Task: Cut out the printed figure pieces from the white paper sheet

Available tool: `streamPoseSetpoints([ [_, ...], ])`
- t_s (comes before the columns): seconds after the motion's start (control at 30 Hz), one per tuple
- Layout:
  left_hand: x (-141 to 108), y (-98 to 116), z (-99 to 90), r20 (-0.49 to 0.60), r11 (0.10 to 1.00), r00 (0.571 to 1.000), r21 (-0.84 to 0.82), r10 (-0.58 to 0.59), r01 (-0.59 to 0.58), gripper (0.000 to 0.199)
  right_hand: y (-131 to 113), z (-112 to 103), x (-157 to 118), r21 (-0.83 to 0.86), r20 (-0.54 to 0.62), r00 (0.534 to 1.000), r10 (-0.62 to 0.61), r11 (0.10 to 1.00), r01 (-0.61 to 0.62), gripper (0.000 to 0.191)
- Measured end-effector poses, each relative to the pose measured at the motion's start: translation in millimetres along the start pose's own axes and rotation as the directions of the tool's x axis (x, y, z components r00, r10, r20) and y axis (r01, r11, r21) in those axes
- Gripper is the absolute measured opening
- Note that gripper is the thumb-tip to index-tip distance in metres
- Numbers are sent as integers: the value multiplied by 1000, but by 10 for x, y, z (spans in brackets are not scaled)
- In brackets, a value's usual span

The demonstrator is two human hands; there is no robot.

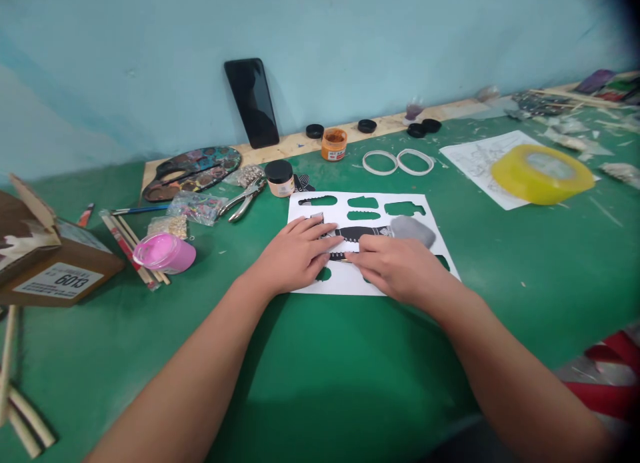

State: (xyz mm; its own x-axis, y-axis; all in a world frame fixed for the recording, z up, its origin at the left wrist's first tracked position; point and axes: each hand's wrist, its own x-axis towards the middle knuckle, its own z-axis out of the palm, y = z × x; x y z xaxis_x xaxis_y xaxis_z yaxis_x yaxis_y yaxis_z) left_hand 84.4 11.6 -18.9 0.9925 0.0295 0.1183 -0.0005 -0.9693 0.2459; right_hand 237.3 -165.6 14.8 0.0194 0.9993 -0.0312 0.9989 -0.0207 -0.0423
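Observation:
A white sheet (pixel 320 286) with several cut-out holes lies on the green table. On it are black printed shapes (pixel 363 233) with white marks, and a grey rounded patch to their right. My left hand (pixel 295 255) rests flat on the sheet's left part, its fingers spread and pointing right. My right hand (pixel 395 263) is closed over the sheet's middle, fingertips at the edge of a lower black shape. What the right hand grips, if anything, is hidden beneath its fingers.
Behind the sheet are a black-lidded jar (pixel 279 177), pliers (pixel 243 199), an orange jar (pixel 334 145) and white rings (pixel 398 162). A phone (pixel 251 103) leans on the wall. Left are a pink jar (pixel 175 254) and box (pixel 60 269); right, yellow tape (pixel 543 174).

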Motion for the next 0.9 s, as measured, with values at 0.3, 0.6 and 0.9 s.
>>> streamPoseSetpoints([
  [0.3,1,0,-4,4,1000,1000,-22,-4,4,43,9,-79,4,19,102,994,34,999,-36,26],
  [0.6,1,-6,-2,7,1000,1000,-11,0,0,43,-8,-45,-21,16,72,996,47,999,-48,27],
  [0.9,3,-9,-1,25,1000,1000,-17,-8,9,43,47,-84,-36,63,74,996,44,997,-49,23],
])
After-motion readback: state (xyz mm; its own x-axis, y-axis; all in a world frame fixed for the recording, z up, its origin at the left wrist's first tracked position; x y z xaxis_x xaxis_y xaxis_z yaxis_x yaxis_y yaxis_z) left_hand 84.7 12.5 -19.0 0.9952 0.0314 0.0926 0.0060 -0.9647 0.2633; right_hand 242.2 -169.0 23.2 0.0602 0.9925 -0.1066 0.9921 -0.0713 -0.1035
